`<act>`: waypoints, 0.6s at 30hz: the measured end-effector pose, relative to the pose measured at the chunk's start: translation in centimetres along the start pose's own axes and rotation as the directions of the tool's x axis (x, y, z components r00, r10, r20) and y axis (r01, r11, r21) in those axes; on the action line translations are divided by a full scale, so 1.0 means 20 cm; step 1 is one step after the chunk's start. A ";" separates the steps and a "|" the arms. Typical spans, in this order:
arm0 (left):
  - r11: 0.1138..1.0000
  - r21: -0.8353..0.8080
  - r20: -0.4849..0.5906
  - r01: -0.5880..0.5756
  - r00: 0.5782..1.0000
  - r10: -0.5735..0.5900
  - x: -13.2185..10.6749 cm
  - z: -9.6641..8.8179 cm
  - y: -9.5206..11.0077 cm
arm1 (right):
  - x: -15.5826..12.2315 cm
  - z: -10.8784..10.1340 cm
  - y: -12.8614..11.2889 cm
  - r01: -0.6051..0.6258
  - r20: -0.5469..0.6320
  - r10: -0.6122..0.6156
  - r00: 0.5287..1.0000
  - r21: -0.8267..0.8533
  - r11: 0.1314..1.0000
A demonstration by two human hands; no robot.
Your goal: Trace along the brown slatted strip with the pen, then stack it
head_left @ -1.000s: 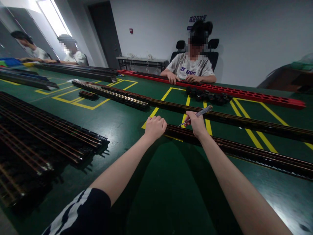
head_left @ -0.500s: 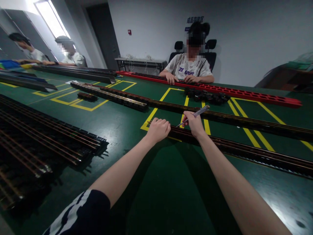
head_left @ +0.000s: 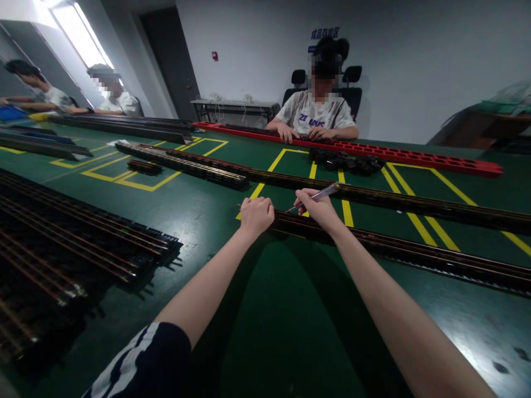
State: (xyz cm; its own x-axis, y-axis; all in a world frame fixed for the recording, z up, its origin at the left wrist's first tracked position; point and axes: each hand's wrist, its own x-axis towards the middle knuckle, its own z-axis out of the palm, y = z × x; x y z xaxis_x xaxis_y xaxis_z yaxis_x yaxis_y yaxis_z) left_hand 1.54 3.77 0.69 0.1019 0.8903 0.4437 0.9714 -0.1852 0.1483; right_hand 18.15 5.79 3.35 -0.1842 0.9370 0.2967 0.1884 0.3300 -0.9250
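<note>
The person's left hand (head_left: 257, 214) was closed over the near end of a long dark strip (head_left: 409, 250), which lay on the green desk (head_left: 207, 221) and ran off to the right. The right hand (head_left: 313, 205) gripped a slim tool (head_left: 326, 192) by its clear handle, the thin shaft slanting down to the strip just beside the left hand; whether its tip touched could not be told. Beyond lay a second long strip (head_left: 415, 200) and a cluster of dark parts (head_left: 346, 161). Across the desk, a co-worker's hands (head_left: 286, 132) rested at a red tray (head_left: 415, 155).
</note>
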 end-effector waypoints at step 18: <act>0.998 -0.041 -0.073 -0.043 0.997 0.040 -0.01 0.02 -0.03 | 0.00 -0.08 0.05 -0.067 0.002 0.067 0.998 0.058 0.996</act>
State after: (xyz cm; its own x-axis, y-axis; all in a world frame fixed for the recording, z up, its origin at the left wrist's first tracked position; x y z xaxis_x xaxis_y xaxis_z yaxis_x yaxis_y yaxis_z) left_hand 1.10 3.89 0.23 0.1245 0.8495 0.5127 0.9567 -0.2398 0.1650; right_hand 19.87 6.33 2.73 -0.1735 0.9567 0.2336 0.1439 0.2593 -0.9550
